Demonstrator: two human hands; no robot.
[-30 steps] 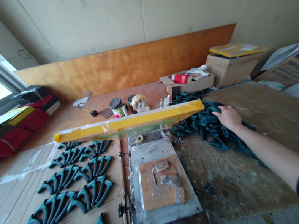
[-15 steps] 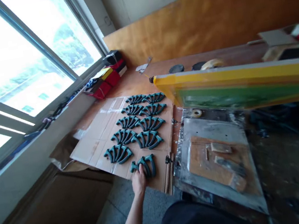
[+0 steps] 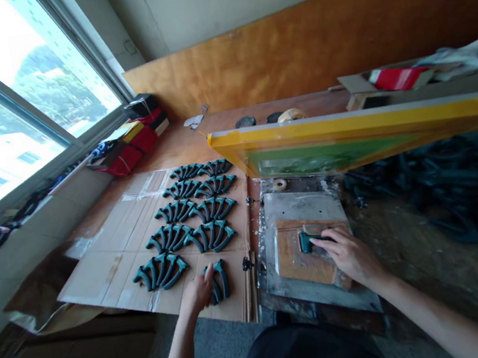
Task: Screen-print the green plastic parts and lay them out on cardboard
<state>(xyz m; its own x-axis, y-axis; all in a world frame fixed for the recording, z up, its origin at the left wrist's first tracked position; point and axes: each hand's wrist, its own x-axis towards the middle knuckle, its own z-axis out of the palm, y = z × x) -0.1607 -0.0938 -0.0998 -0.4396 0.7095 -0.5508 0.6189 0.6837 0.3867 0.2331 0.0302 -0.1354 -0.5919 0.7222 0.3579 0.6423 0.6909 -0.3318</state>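
Note:
My right hand [image 3: 349, 252] pinches the dark end of a dark green curved handle [image 3: 306, 242], whose wide green end lies over the wooden jig board [image 3: 290, 256]. That board rests on a grey metal plate [image 3: 279, 301]. On the left, my left hand [image 3: 199, 291] is closed at the near edge of the cardboard sheet [image 3: 99, 277], its fingers against the nearest dark green handles [image 3: 222, 277] and partly hiding them. Beyond it, several fanned groups of similar handles [image 3: 160, 272] lie in two columns on the cardboard.
A yellow-edged screen frame [image 3: 349, 122] with a green mesh stands raised behind the plate. To the right lies a heap of dark parts [image 3: 453, 184]. A tape roll [image 3: 279, 184] sits at the plate's back edge. Red boxes [image 3: 124, 156] line the window side.
The view has swung right. My right hand has come into view, holding a handle over the jig board. My left hand remains by the nearest group of handles.

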